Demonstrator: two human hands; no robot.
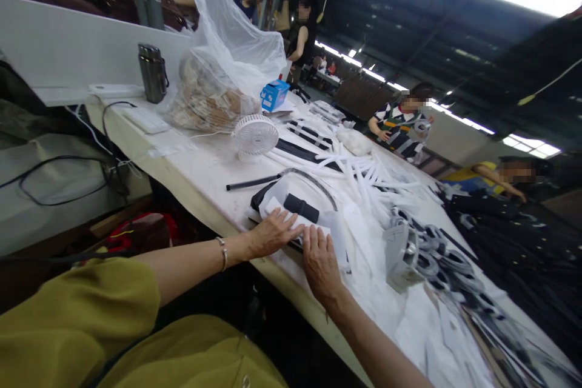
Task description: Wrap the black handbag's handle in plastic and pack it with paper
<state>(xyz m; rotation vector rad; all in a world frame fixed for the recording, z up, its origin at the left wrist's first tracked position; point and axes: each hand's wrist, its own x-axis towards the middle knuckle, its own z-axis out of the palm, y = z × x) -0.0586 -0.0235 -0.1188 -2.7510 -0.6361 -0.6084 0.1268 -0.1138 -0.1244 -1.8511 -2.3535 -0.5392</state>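
My left hand lies flat with fingers spread on a white sheet piece near the table's front edge. My right hand rests flat beside it, fingers stretched toward the same white piece. A small black roll sits on the white piece just beyond my fingertips. Black fabric pokes out under the white piece. A bracelet is on my left wrist.
On the white table stand a small white fan, a big clear bag of scraps, a blue box and a metal flask. White strips and black-and-white parts cover the right side. Other people stand beyond.
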